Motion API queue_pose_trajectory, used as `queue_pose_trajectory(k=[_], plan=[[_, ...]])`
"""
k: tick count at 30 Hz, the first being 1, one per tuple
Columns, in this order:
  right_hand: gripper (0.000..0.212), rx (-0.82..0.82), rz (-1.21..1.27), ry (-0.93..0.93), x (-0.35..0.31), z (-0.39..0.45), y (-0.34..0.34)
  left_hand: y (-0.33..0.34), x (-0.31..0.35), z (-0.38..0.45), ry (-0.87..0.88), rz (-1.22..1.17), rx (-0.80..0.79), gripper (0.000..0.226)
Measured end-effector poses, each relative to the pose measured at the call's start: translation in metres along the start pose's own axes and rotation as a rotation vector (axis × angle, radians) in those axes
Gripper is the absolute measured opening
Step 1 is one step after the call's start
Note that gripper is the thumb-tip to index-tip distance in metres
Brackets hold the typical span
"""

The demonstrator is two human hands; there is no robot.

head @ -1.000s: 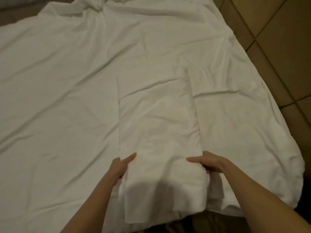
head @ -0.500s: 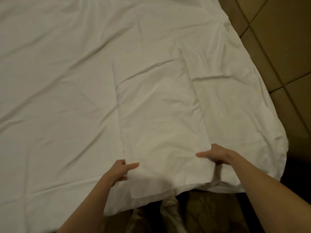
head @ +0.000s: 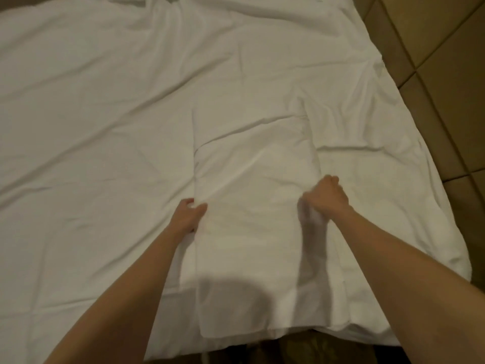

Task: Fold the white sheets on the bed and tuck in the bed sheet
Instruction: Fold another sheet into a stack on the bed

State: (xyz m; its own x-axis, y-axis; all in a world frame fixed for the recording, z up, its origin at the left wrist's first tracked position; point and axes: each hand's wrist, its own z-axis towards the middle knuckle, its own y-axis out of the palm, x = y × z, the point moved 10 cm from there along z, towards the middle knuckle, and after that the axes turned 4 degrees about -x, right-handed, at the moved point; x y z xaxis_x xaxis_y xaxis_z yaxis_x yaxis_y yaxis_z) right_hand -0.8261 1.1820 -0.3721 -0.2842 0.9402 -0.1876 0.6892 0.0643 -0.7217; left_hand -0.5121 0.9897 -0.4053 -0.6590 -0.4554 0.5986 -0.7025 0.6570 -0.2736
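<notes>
Both edges of the long, creased folded sheet (head: 252,206) are pinched: my left hand (head: 187,215), my right hand (head: 326,198).

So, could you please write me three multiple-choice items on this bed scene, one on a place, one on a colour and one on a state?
1. Where does the folded sheet lie?
A. On the tiled floor
B. On the bed sheet, near its right edge
C. Over a chair

2. What colour is the bed sheet?
A. White
B. Blue
C. Striped red

3. What is the left hand doing?
A. Hanging idle beside the bed
B. Holding a pillow
C. Gripping the folded sheet's left edge

Answers: 1 B, since the narrow strip rests on the spread sheet, with the tiled floor off to the right. 2 A, as all the cloth is white. 3 C, because its fingers curl round that edge, while the right hand holds the other side.
</notes>
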Motion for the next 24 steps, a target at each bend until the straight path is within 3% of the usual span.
queue_pose_trajectory(k=[4,7,12,16,20,24], plan=[[0.049,0.166,-0.137,-0.211,-0.082,0.02,-0.031,-0.007,0.029,0.036,0.055,-0.005,0.067,0.051],[0.044,0.164,-0.168,-0.449,-0.149,0.026,-0.03,-0.016,0.045,0.063,0.078,-0.039,0.109,0.045],[0.04,0.124,-0.177,-0.724,-0.258,0.035,-0.002,-0.027,0.068,0.1,0.104,-0.311,0.142,0.038],[0.039,0.181,-0.274,-0.858,-0.326,0.033,0.019,-0.012,0.071,0.125,0.053,-0.441,-0.05,0.04],[0.045,-0.072,-0.614,-0.869,-0.364,0.027,0.066,0.011,0.062,0.113,-0.073,-0.399,-0.238,0.046],[0.036,-0.261,-0.859,-0.84,-0.371,0.012,0.092,0.028,0.08,0.095,0.023,-0.419,-0.408,0.053]])
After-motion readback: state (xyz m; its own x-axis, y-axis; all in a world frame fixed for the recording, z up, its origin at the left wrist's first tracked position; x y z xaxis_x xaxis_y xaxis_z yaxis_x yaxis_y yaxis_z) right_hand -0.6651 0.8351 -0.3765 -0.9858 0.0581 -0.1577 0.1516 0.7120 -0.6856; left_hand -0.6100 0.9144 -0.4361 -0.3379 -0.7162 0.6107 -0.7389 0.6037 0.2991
